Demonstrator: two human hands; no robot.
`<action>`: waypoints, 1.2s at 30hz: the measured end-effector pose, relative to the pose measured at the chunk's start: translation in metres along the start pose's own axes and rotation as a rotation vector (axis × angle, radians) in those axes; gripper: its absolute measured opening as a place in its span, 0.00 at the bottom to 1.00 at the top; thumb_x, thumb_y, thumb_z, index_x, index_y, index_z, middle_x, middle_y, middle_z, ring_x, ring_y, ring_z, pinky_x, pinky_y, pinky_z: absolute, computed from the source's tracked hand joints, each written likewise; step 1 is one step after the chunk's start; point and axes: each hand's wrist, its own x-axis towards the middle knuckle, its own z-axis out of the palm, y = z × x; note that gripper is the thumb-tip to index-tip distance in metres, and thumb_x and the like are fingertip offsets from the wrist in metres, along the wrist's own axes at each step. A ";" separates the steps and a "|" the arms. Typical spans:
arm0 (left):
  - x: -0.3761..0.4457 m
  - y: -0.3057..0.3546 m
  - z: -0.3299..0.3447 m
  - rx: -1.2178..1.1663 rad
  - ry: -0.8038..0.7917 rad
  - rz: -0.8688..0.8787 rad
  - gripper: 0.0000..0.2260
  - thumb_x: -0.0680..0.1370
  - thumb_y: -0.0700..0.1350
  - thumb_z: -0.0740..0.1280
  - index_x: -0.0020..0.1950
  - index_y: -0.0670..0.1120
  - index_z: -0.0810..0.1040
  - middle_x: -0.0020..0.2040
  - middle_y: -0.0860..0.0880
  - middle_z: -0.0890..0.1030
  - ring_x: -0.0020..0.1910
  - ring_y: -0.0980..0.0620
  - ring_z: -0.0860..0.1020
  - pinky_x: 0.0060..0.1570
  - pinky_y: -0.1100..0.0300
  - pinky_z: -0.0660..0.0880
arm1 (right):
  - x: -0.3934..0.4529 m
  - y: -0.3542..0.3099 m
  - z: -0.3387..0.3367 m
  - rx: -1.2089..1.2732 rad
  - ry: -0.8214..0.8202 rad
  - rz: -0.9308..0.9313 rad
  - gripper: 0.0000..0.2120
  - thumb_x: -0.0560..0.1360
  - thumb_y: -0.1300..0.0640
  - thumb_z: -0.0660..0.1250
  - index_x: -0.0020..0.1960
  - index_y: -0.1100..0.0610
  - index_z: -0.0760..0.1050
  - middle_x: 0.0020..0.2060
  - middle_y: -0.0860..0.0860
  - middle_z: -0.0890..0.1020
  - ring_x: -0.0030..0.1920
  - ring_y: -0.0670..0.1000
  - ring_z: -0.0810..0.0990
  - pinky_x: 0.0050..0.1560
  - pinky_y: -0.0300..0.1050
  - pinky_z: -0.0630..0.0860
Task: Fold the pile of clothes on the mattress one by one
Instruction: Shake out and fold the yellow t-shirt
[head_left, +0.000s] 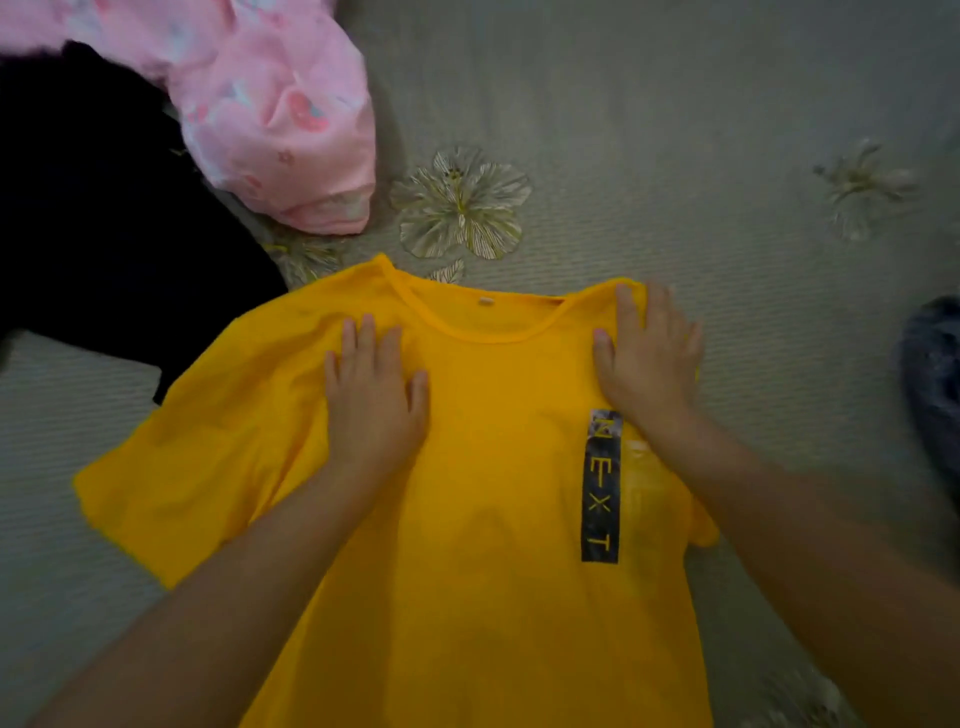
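Both hands lie flat and open on a yellow T-shirt (467, 519) that I see spread face up on the mattress (727, 156), its neckline away from me. My left hand (371, 400) presses palm down on the chest area just below the collar, fingers straight and slightly spread, gripping nothing. My right hand (649, 358) presses the same way on the shoulder at the shirt's right edge, fingertips reaching the top seam, and it too holds nothing. Just below that wrist runs a dark vertical strip (601, 486) printed with the letters NEXT. One short sleeve fans out to the left; the other side looks tucked in. Beyond the shirt, at upper left, a crumpled pink garment (270, 114) sits beside a black garment (104, 234), whose edge touches the yellow sleeve. The mattress cover is grey-green with embroidered flowers (462, 202). A bluish cloth (935, 374) shows at the right edge.
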 end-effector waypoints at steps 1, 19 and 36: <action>-0.009 0.000 0.009 0.045 -0.023 0.023 0.24 0.79 0.50 0.57 0.72 0.42 0.60 0.75 0.41 0.55 0.75 0.44 0.49 0.70 0.49 0.44 | -0.007 0.005 0.010 -0.025 -0.015 -0.032 0.27 0.79 0.48 0.54 0.74 0.56 0.54 0.74 0.59 0.51 0.74 0.57 0.48 0.70 0.61 0.42; -0.013 -0.003 0.023 0.157 -0.112 0.011 0.36 0.71 0.61 0.42 0.74 0.42 0.56 0.75 0.41 0.54 0.73 0.50 0.46 0.68 0.54 0.36 | 0.033 -0.024 -0.020 0.079 0.174 -0.123 0.17 0.73 0.47 0.63 0.50 0.61 0.78 0.48 0.59 0.80 0.54 0.59 0.75 0.53 0.48 0.55; -0.010 0.000 0.017 0.113 -0.124 0.018 0.31 0.72 0.56 0.52 0.66 0.36 0.70 0.67 0.34 0.68 0.67 0.37 0.64 0.65 0.49 0.48 | 0.163 -0.032 -0.066 -0.145 -0.339 -0.325 0.11 0.72 0.68 0.60 0.52 0.65 0.78 0.52 0.62 0.79 0.55 0.60 0.75 0.48 0.46 0.70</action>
